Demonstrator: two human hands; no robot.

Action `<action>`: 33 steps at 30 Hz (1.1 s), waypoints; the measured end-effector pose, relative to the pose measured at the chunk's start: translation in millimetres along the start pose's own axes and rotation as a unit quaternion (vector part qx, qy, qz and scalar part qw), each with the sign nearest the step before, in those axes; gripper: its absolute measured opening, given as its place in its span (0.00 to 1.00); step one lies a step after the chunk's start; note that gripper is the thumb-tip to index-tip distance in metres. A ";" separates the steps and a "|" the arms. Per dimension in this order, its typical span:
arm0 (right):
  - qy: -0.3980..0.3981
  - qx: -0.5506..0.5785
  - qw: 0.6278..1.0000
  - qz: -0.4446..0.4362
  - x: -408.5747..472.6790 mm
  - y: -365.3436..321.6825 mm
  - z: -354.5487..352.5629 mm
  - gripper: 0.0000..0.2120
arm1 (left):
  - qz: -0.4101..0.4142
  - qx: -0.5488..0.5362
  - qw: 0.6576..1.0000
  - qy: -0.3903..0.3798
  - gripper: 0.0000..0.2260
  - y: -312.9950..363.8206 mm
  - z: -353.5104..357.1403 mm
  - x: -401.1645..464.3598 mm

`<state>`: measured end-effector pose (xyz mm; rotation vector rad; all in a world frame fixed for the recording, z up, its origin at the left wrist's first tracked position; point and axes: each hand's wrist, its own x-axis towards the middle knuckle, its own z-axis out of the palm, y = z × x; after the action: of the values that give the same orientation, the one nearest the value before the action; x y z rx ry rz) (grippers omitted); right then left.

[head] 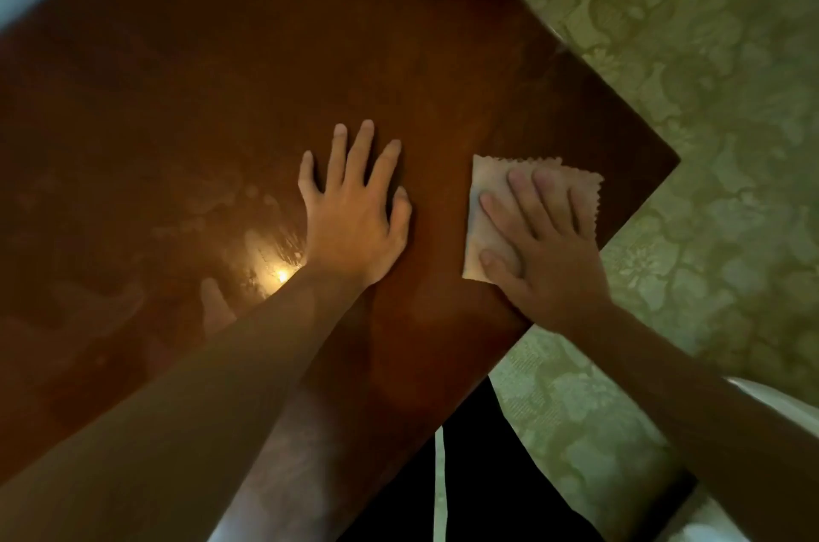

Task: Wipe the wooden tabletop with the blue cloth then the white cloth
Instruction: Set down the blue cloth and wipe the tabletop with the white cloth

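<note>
**White cloth pressed flat near the table's right corner**

The white cloth (492,187), a small folded square with pinked, zigzag edges, lies flat on the wooden tabletop (266,76), close to the corner that juts out to the right. The right hand (538,240) rests on top of it, palm down, fingers straight and slightly spread, the thumb on the cloth's near edge; nothing is pinched or curled round, the cloth is simply held under the flat hand. Part of the cloth shows beyond the fingertips and along the left side of the hand.

Just beside it, apart from the cloth, the left hand (354,213) lies palm down on the bare wood, fingers straight and fanned, holding nothing.

The dark reddish-brown top is glossy: a bright spot of light (281,274) reflects beside the left wrist, with smeared streaks around it. Beyond the table edge runs a green patterned carpet (709,98).
</note>
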<state>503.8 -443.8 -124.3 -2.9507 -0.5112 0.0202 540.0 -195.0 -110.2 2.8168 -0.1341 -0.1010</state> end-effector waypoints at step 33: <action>-0.071 -0.030 0.977 -0.197 100.8 15.7 -4.9 0.31 | 0.001 0.050 0.997 0.054 0.25 0.2 16.0 -3.2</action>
<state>604.1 -425.3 -120.5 -2.8602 -1.1258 0.1753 535.5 -199.9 -125.1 2.9138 -0.1208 0.0592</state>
